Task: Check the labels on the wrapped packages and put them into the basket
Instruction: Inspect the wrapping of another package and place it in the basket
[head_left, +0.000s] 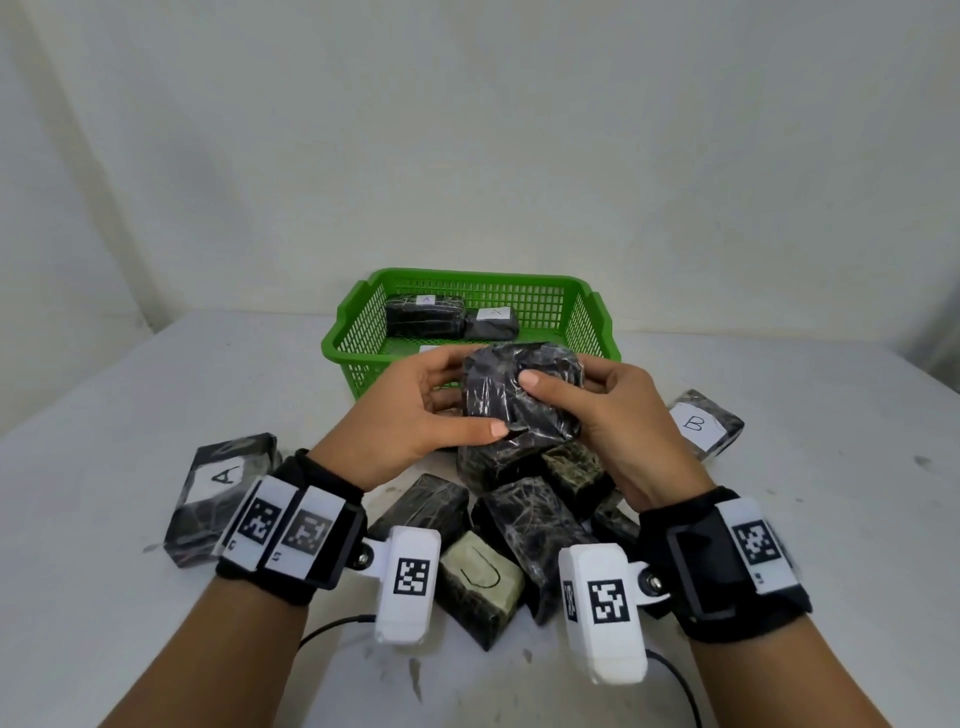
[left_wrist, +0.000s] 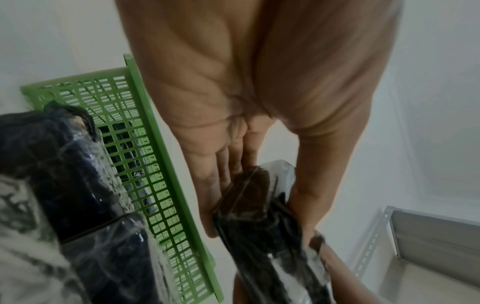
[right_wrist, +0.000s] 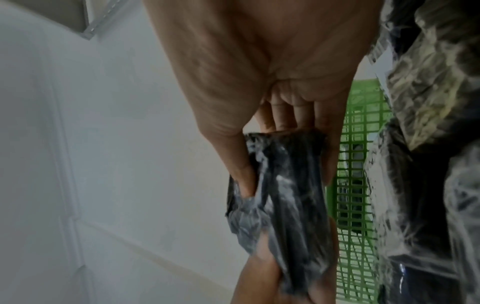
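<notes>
Both hands hold one dark plastic-wrapped package (head_left: 519, 395) in the air, just in front of the green basket (head_left: 592, 317). My left hand (head_left: 421, 410) grips its left side, thumb along the lower edge; my right hand (head_left: 597, 410) grips its right side, thumb pressed on the front face. No label shows on the face toward me. The same package (left_wrist: 262, 218) sits between thumb and fingers in the left wrist view, and the package (right_wrist: 283, 195) likewise in the right wrist view. Two packages marked A (head_left: 426, 314) (head_left: 492, 321) lie in the basket.
A heap of wrapped packages (head_left: 524, 514) lies on the white table (head_left: 130, 374) under my hands. One marked A (head_left: 218, 493) lies at left, one marked B (head_left: 701, 426) at right, one marked U (head_left: 480, 577) near my wrists. Cables (head_left: 332, 626) trail toward me.
</notes>
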